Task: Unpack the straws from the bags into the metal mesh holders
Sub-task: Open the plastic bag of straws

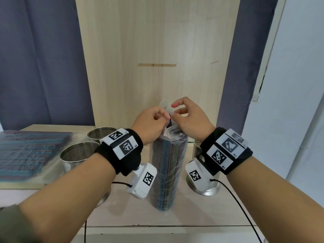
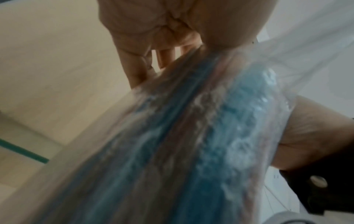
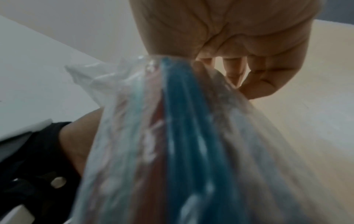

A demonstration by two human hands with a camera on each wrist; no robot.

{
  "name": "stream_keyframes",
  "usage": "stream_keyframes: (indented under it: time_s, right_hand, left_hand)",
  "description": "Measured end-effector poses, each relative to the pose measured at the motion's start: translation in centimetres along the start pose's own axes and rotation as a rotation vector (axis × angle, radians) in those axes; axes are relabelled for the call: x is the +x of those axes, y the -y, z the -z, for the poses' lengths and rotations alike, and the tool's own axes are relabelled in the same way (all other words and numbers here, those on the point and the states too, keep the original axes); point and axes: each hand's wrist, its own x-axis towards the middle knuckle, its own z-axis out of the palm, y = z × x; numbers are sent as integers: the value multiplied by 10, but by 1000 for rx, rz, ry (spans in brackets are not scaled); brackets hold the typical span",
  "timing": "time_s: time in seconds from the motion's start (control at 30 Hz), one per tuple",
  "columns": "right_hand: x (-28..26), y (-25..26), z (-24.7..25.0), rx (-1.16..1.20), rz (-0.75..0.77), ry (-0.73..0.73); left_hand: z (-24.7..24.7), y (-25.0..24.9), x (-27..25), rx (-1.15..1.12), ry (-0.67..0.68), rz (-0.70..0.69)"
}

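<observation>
A clear plastic bag of straws (image 1: 166, 169) stands upright on the pale wooden table (image 1: 201, 211) in the head view. My left hand (image 1: 154, 120) and right hand (image 1: 185, 114) pinch the loose plastic at its top from either side, close together. In the left wrist view the bag of straws (image 2: 191, 144) shows blue and brownish straws under my curled left hand (image 2: 162, 45). The right wrist view shows the same bag of straws (image 3: 182, 144) hanging below my right hand (image 3: 220, 53). Two metal mesh holders (image 1: 78, 155) (image 1: 101, 133) stand left of the bag; a third mesh holder (image 1: 198, 149) is partly hidden behind my right wrist.
Another flat bag of straws (image 1: 29, 155) lies at the table's left side. A tall wooden panel (image 1: 154, 58) rises behind the table, with dark curtains (image 1: 38, 58) on both sides. A white wall (image 1: 298, 85) is at the right. Black cables (image 1: 242, 207) trail from the wrist cameras.
</observation>
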Motion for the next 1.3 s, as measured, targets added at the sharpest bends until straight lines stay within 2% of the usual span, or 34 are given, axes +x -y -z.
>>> stream_keyframes:
  time_s: [0.23,0.3,0.43,0.53,0.67,0.77,0.83,0.9,0.97,1.13,1.23,1.3]
  right_hand:
    - [5,-7,0,-53,-59,-70]
    - [4,-7,-1,-81,-39,-33]
    - [7,-5,0,-157,-27,53]
    - [9,-7,-1,-183,-42,39]
    - [6,-8,-1,-41,-60,29]
    - [-1,2,12,108,-69,116]
    - [-8,8,26,86,-22,256]
    - [-12,8,35,-61,9,396]
    - [-15,3,39,-219,17,426]
    - [-13,-12,29,-320,125,326]
    - [-11,-21,20,-365,197,167]
    - [-13,-26,14,-364,213,40]
  left_hand:
    - [0,3,-2,142,-126,-37]
    - [-1,4,0,198,-105,-58]
    - [-3,4,7,270,-13,2]
    - [-3,2,6,390,21,11]
    - [-2,6,8,272,5,-28]
    - [3,6,4,191,-14,-108]
    - [8,5,3,197,41,-125]
    - [13,7,1,200,132,-105]
    - [17,9,-2,199,187,-95]
    - [20,18,-5,194,122,-151]
    - [17,27,-5,196,81,-214]
    - [14,33,-7,225,4,-277]
